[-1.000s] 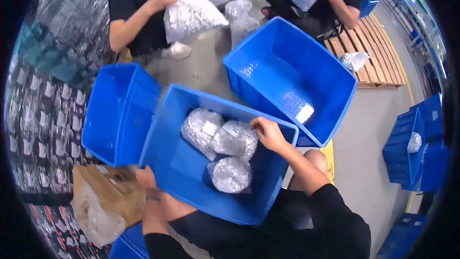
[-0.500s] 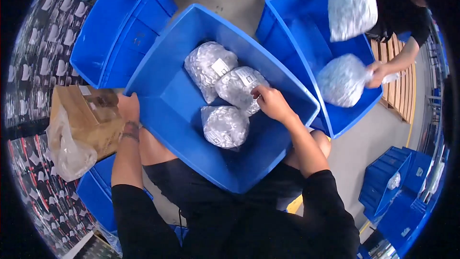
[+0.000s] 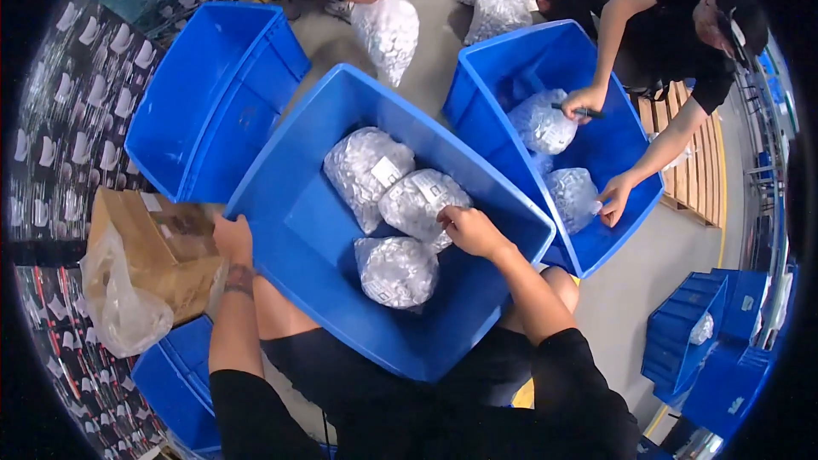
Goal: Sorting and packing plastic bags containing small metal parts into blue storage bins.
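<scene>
A grey concrete floor carries the large blue plastic bin — a second blue bin beside it, a slatted wooden pallet well beyond.

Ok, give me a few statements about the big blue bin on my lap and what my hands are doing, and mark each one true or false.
1. The middle blue bin holds three clear bags of small silvery parts. True.
2. The right hand rests on the middle bag in that bin. True.
3. The left hand is inside the bin, lifting a bag. False: it grips the bin's outer left rim, next to a cardboard box.
4. The blue bin at upper left is full of bags. False: no bags show in it.
5. Another person's hand holds a dark pen over a bag in the right-hand bin. True.
</scene>
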`<action>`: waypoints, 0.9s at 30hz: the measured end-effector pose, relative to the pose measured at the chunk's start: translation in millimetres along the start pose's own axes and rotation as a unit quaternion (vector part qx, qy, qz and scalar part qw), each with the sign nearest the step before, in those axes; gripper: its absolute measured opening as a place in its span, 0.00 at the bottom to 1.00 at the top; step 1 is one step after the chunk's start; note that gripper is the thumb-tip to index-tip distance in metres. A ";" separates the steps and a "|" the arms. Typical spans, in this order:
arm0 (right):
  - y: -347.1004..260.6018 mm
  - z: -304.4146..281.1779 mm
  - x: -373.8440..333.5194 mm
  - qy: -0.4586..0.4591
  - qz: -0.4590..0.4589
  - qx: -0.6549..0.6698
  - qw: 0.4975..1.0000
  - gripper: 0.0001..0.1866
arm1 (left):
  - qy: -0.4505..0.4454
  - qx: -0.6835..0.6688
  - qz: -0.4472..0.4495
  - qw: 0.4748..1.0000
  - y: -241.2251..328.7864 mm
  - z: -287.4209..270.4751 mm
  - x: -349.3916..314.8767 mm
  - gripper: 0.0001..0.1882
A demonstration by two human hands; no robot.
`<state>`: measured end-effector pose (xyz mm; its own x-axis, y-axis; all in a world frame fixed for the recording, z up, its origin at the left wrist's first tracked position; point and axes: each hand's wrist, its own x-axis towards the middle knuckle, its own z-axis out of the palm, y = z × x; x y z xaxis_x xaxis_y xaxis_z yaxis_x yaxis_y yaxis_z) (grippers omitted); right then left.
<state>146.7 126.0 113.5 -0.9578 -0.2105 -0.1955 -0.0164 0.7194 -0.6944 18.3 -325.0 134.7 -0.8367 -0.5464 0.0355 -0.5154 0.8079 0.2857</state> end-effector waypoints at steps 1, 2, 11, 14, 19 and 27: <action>0.8 -1.0 -1.4 0.001 -0.001 0.004 1.000 0.11 | 0.000 0.013 -0.006 1.000 3.1 -2.0 -1.7 0.19; -0.8 -0.9 -2.6 0.010 -0.001 0.002 1.000 0.11 | 0.003 0.008 0.001 1.000 0.7 -2.0 -2.4 0.19; -2.7 -0.6 -5.8 -0.013 0.022 -0.005 1.000 0.11 | 0.009 0.006 0.009 1.000 -5.2 -0.1 -5.9 0.21; -2.8 -1.0 -4.0 -0.018 0.021 -0.004 1.000 0.12 | 0.001 0.012 0.007 1.000 -8.6 -2.8 -3.9 0.22; 0.2 -2.0 -4.5 -0.026 0.029 -0.009 0.999 0.12 | -0.003 -0.006 0.019 1.000 4.2 -7.9 -6.6 0.23; 5.5 1.6 -4.0 -0.020 0.028 -0.006 0.999 0.12 | -0.014 0.007 0.001 1.000 5.6 -6.9 -6.3 0.22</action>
<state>150.8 129.8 109.4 -0.9452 -0.1957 -0.2614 0.0330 0.7392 -0.6727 22.0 -318.5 142.7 -0.8424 -0.5388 0.0090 -0.5163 0.8117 0.2730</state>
